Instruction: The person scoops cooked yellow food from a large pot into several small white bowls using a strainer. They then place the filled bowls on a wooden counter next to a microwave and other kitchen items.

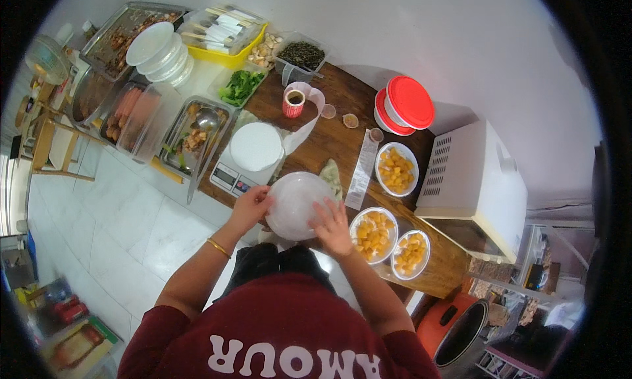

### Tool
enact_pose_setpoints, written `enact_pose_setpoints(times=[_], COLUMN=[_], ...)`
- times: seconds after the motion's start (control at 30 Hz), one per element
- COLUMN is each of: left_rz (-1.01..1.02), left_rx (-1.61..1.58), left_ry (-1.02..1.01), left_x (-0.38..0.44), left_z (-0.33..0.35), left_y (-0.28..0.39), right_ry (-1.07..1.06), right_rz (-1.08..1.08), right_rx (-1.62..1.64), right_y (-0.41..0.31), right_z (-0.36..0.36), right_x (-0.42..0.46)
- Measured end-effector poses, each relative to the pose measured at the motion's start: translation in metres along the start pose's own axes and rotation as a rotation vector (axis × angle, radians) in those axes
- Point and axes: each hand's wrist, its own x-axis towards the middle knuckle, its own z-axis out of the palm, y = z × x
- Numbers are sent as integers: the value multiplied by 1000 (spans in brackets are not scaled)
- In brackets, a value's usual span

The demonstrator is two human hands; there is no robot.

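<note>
Near the table's front edge, a translucent round plastic lid or shallow container (pixel 296 206) is between my hands. My left hand (pixel 254 206) grips its left rim with thumb and fingers. The fingers of my right hand (pixel 332 226) are spread against its right side. Just beyond my left hand stands a digital kitchen scale (pixel 233 179) with a round white lid or plate (pixel 256 147) on top. Several white bowls of diced yellow fruit, one of them a bowl (pixel 374 235) beside my right hand, stand to the right.
Behind are a red paper cup (pixel 293 102), small lidded cups (pixel 350 121), a paper strip (pixel 361 174) and red-lidded tubs (pixel 410 102). A white microwave (pixel 469 191) stands right. Food trays (pixel 197 137), a sausage container (pixel 131 117), leafy greens (pixel 240 88) and stacked white bowls (pixel 158 53) are at left.
</note>
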Motion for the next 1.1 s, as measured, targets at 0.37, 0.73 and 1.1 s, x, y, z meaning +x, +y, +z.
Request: enact_pose_setpoints(times=[0.37, 0.73, 1.1], left_rz=[393, 424, 696], left_rx=[518, 593, 615], left_ry=[216, 237, -16], left_x=[-6, -12, 122], left_z=[12, 19, 184], left_y=[3, 24, 122], right_ry=[156, 114, 513], right_rz=[911, 875, 1018], right_rx=[713, 671, 300], right_y=[-26, -33, 126], right_z=[19, -5, -83], right_x=[-14, 7, -11])
